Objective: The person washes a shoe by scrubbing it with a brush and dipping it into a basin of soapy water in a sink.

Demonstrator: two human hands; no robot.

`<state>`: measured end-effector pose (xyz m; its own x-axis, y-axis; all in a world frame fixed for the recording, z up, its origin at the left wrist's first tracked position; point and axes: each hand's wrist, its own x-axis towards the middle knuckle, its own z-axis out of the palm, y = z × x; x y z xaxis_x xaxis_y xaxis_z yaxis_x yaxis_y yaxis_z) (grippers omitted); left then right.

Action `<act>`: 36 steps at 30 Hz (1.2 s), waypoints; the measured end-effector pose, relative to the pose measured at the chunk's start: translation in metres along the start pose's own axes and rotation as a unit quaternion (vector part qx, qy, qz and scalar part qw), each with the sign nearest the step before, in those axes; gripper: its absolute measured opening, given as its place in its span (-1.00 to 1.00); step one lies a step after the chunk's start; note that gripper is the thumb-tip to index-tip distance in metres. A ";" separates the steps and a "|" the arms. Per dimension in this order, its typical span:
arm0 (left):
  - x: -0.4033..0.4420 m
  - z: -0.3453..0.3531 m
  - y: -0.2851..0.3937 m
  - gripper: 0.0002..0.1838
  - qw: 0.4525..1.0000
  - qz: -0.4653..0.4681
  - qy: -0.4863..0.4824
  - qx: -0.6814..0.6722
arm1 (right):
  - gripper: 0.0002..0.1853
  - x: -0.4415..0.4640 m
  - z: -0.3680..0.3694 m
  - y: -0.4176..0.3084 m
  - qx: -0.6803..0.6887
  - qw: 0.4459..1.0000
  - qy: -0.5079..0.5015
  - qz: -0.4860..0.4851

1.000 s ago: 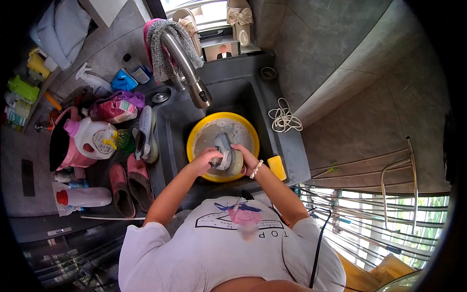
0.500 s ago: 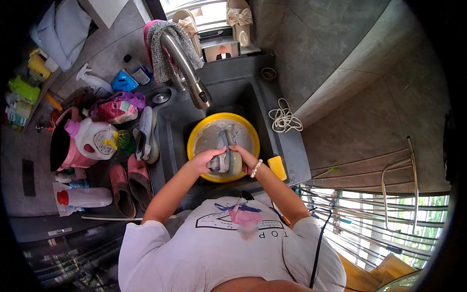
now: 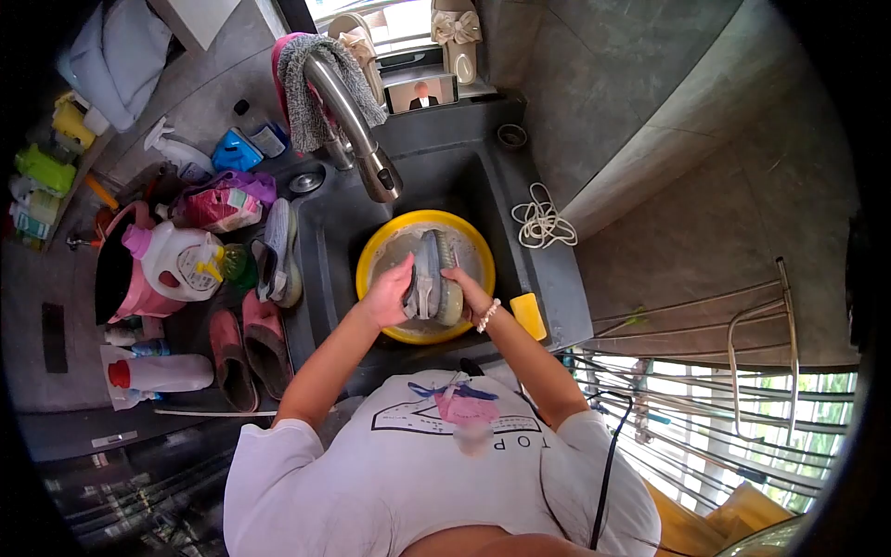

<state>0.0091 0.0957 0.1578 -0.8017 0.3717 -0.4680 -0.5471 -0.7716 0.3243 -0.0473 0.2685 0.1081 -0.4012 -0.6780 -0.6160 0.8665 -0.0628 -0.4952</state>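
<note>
A wet grey shoe (image 3: 429, 277) is between my two hands, over the yellow basin (image 3: 368, 252) of cloudy, sudsy water in the sink. It lies on its side, its pale ridged sole facing right. My left hand (image 3: 390, 295) grips the fabric upper from the left. Around the sole side, my right hand (image 3: 475, 295) is closed, with a beaded bracelet at the wrist. Part of the right fingers is hidden behind the shoe. A similar grey shoe (image 3: 282, 252) rests on the counter left of the sink.
Above the basin reaches the faucet (image 3: 379, 174), with a grey cloth over its neck. A yellow block (image 3: 528, 317) and a white cord (image 3: 543, 221) lie on the sink's right ledge. Pink boots (image 3: 265, 342) and a detergent jug (image 3: 182, 262) stand left. A phone (image 3: 422, 94) leans behind the sink.
The shoe was bent between my hands and now is straighter, its toe pointing away from me and more of its sole showing. My left hand has shifted up slightly along it.
</note>
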 end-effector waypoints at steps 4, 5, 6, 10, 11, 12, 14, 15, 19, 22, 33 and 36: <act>0.006 -0.009 0.007 -0.38 0.992 -0.039 0.013 0.121 | -0.43 0.008 -0.004 0.006 -0.047 0.999 0.024 -0.013; 0.012 -0.015 0.011 -0.32 0.972 -0.069 0.071 0.214 | -0.43 0.014 -0.010 0.011 -0.047 0.999 0.025 -0.013; 0.018 -0.017 0.012 -0.32 0.972 -0.069 0.070 0.214 | -0.45 0.015 -0.009 0.012 -0.052 0.998 0.017 0.011; 0.024 -0.017 0.004 -0.25 0.793 0.002 0.205 0.573 | -0.53 0.006 0.003 0.009 -0.002 1.000 0.013 0.005; 0.022 -0.015 -0.001 -0.25 0.785 0.048 0.177 0.591 | -0.54 0.006 0.006 0.009 0.053 0.998 0.008 -0.024; 0.008 0.017 -0.002 -0.31 0.776 0.058 0.224 0.587 | -0.54 0.004 0.003 0.008 0.053 0.998 0.008 -0.024; 0.019 -0.008 -0.006 -0.33 0.885 0.064 0.183 0.424 | -0.51 -0.001 -0.006 0.004 -0.019 0.999 -0.031 -0.006; 0.019 -0.009 -0.005 -0.36 0.958 0.068 0.134 0.245 | -0.51 0.000 -0.006 0.004 -0.018 0.999 -0.030 -0.006; 0.017 -0.006 0.004 -0.39 0.993 -0.016 0.091 0.071 | -0.42 0.005 -0.006 0.004 -0.039 0.996 0.003 -0.074; 0.028 -0.004 -0.001 -0.41 0.975 -0.033 0.118 0.186 | -0.38 0.010 -0.007 0.008 -0.111 0.989 0.014 -0.100; 0.040 -0.014 -0.004 -0.51 0.993 0.088 0.072 -0.012 | -0.47 0.026 -0.023 0.007 -0.068 0.994 -0.023 -0.076; 0.042 -0.016 -0.006 -0.52 0.988 0.134 0.066 -0.034 | -0.49 0.005 0.003 -0.003 -0.015 0.995 -0.023 -0.092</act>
<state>-0.0172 0.1075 0.1234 -0.8748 0.0810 -0.4777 -0.2977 -0.8678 0.3979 -0.0510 0.2632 0.1077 -0.5369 -0.6900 -0.4854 0.7704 -0.1666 -0.6154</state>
